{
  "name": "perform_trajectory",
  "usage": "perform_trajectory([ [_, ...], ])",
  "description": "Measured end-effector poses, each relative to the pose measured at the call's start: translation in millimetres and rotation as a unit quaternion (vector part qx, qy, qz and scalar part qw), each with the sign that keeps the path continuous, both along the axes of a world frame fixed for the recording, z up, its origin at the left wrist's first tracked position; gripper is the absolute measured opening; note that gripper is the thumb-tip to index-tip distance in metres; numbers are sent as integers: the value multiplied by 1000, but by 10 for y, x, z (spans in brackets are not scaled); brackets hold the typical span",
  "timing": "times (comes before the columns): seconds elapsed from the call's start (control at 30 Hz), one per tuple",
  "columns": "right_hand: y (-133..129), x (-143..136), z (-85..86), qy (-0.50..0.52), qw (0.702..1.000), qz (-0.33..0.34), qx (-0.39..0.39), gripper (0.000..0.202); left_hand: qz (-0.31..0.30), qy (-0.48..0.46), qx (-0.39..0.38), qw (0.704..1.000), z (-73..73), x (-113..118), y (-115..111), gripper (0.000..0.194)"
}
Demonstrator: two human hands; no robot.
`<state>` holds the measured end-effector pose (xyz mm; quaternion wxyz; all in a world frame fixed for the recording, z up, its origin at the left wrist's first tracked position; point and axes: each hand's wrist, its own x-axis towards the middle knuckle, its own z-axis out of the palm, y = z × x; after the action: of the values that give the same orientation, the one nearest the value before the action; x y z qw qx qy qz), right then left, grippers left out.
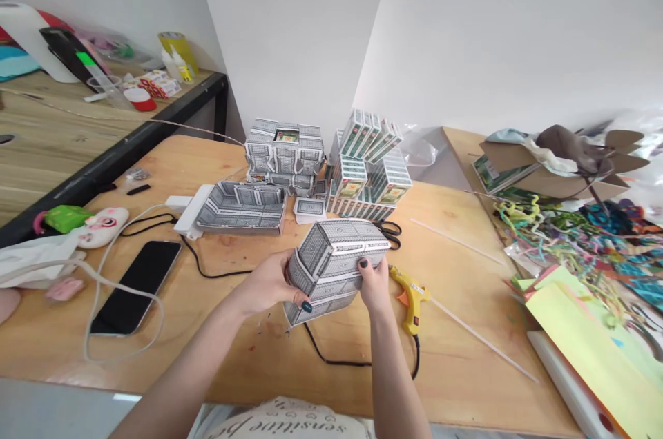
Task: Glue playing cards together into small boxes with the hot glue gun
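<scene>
A box-like form covered in grey patterned cards (pixel 331 266) is held tilted above the table, between both hands. My left hand (pixel 272 284) grips its left end, thumb on the near face. My right hand (pixel 373 280) holds its right end, thumb on top. Just right of that hand lies a yellow glue gun (pixel 413 297), with black scissors (pixel 391 233) behind it. An open card-covered tray (pixel 241 208) sits back left, beside a small card stack (pixel 309 207). Behind stand a larger card-covered structure (pixel 284 152) and stacked green-and-white card boxes (pixel 367 173).
A phone (pixel 137 287) and looped white cable lie at the left, near a white power strip (pixel 194 212). Thin glue sticks (pixel 481 339) rest on the right. Coloured paper (pixel 585 349), pipe cleaners (pixel 570 239) and a cardboard box (pixel 585 170) crowd the far right.
</scene>
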<state>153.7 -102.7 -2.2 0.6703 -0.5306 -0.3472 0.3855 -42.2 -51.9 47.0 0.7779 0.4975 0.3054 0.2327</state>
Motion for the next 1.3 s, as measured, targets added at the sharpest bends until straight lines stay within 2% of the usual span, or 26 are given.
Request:
perform_trajectory([
  [0.13, -23, -7, 154, -29, 1000, 4, 4, 61, 23, 3, -1, 1000, 8, 3, -37, 61],
  [0.23, -37, -65, 305, -37, 999, 13, -6, 60, 51, 9, 37, 998, -12, -54, -13, 66],
  [0.33, -49, -133, 482, -27, 998, 47, -21, 64, 73, 10, 60, 995, -41, -86, 23, 62],
  [0.47, -57, -152, 653, 7, 996, 91, -3, 75, 139, -32, 15, 990, -129, -35, 33, 58],
  [0.57, -73, -100, 713, 51, 990, 133, 22, 69, 214, -64, -61, 973, -217, 18, 15, 56],
  [0.67, -103, -53, 731, 113, 978, 172, 14, 60, 263, -63, -161, 949, -256, 58, 0, 48],
  [0.77, -119, -42, 700, 156, 973, 171, -11, 50, 275, -54, -230, 932, -233, 101, 4, 48],
  [0.9, -105, -42, 590, 188, 970, 151, -38, 45, 272, -56, -239, 931, -201, 157, 21, 51],
  [1.07, -92, -36, 481, 214, 969, 122, -31, 40, 269, -64, -237, 931, -221, 175, 5, 49],
  [1.3, -117, -55, 537, 155, 980, 121, -11, 51, 277, -67, -233, 930, -190, 172, -34, 47],
])
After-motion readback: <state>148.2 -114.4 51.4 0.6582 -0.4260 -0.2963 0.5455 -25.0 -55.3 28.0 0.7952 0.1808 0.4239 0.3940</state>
